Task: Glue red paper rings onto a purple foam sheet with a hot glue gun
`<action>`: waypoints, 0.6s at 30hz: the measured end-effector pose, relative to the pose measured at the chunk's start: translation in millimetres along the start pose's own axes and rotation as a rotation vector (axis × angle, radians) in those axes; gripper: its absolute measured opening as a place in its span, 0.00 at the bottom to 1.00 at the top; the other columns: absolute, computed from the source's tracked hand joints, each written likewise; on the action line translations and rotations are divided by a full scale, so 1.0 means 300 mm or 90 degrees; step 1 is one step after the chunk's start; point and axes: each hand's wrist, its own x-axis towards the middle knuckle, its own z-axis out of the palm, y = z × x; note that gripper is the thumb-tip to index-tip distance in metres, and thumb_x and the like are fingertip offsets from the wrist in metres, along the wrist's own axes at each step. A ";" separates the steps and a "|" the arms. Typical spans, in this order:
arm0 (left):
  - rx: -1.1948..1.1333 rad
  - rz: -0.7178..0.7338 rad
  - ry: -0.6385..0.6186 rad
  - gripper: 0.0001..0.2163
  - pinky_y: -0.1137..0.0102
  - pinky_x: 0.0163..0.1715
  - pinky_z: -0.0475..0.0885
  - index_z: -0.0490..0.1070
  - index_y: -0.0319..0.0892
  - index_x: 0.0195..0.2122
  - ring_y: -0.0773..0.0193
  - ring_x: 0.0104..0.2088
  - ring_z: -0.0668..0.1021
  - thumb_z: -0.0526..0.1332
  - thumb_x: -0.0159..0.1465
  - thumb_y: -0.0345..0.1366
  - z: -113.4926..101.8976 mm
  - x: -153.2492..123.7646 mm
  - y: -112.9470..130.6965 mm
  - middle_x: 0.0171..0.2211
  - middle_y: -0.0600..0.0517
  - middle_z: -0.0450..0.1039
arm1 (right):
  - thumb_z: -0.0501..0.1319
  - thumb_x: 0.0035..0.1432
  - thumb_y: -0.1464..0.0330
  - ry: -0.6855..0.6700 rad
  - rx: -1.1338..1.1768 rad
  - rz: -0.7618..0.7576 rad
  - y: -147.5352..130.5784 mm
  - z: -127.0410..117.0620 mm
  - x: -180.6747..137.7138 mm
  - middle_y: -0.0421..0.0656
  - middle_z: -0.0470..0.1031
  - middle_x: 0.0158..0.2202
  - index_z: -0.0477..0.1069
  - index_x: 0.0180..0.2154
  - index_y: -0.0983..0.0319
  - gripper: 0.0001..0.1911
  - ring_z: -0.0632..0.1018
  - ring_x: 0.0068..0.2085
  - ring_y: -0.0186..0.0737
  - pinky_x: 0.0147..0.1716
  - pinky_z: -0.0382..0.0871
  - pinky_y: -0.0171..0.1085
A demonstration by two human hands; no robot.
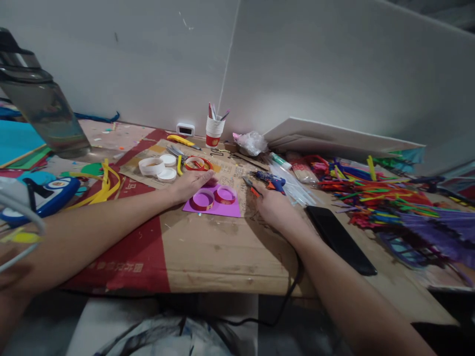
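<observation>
A purple sheet (226,211) lies on the cardboard with two short red-and-white paper cup rings (203,199) standing on it. My left hand (192,185) rests at the sheet's far left edge, fingers stretched out, behind the rings and holding nothing. To the right of the sheet, my right hand (273,203) is closed on a small pointed tool (254,189) with a dark tip and orange-and-black handle; its exact kind is unclear. Just beyond that hand lies a blue glue gun (272,181) with orange parts. Another red ring (194,163) sits behind my left hand.
White cup pieces (151,166), a yellow utility knife (181,141) and a stacked paper cup (214,132) with pens stand farther back. A water bottle (48,106) and yellow strips (106,185) are left. A black phone (339,240) and colourful pipe cleaners (371,190) lie right.
</observation>
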 end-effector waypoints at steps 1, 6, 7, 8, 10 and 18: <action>0.003 0.001 -0.004 0.34 0.59 0.62 0.69 0.78 0.38 0.49 0.55 0.54 0.80 0.44 0.69 0.62 0.000 0.001 -0.002 0.52 0.42 0.81 | 0.47 0.66 0.70 0.002 -0.001 -0.002 -0.003 0.004 0.010 0.58 0.81 0.52 0.62 0.69 0.65 0.31 0.82 0.50 0.50 0.46 0.71 0.40; 0.007 0.003 0.000 0.34 0.61 0.61 0.70 0.78 0.36 0.50 0.55 0.54 0.81 0.45 0.70 0.60 0.001 0.002 -0.001 0.53 0.41 0.80 | 0.47 0.67 0.70 0.007 -0.013 -0.031 -0.006 -0.001 0.029 0.57 0.79 0.55 0.63 0.68 0.65 0.30 0.81 0.52 0.50 0.49 0.71 0.40; 0.009 0.002 0.003 0.34 0.61 0.61 0.70 0.78 0.36 0.49 0.55 0.54 0.81 0.45 0.70 0.60 0.002 0.001 0.000 0.52 0.41 0.80 | 0.47 0.67 0.70 0.005 -0.016 -0.034 -0.003 -0.007 0.021 0.57 0.79 0.55 0.64 0.67 0.65 0.30 0.82 0.51 0.50 0.48 0.71 0.40; 0.011 0.001 0.002 0.33 0.61 0.61 0.71 0.79 0.36 0.49 0.55 0.54 0.81 0.45 0.70 0.59 0.003 0.000 0.001 0.52 0.42 0.80 | 0.47 0.67 0.70 0.001 -0.022 -0.033 0.000 -0.014 0.009 0.57 0.80 0.54 0.65 0.66 0.64 0.29 0.82 0.50 0.50 0.47 0.72 0.40; 0.010 -0.002 0.001 0.32 0.61 0.61 0.71 0.79 0.38 0.48 0.55 0.54 0.81 0.45 0.70 0.59 0.004 0.001 -0.001 0.52 0.42 0.81 | 0.47 0.67 0.70 -0.006 -0.031 -0.034 0.005 -0.026 -0.010 0.58 0.81 0.52 0.65 0.67 0.64 0.29 0.83 0.48 0.52 0.46 0.72 0.42; 0.005 0.019 0.002 0.35 0.60 0.61 0.70 0.78 0.36 0.49 0.55 0.54 0.80 0.45 0.69 0.61 0.009 0.011 -0.021 0.52 0.41 0.81 | 0.47 0.65 0.72 -0.011 -0.058 -0.049 -0.016 -0.013 0.025 0.57 0.80 0.52 0.63 0.67 0.65 0.31 0.83 0.48 0.51 0.45 0.73 0.42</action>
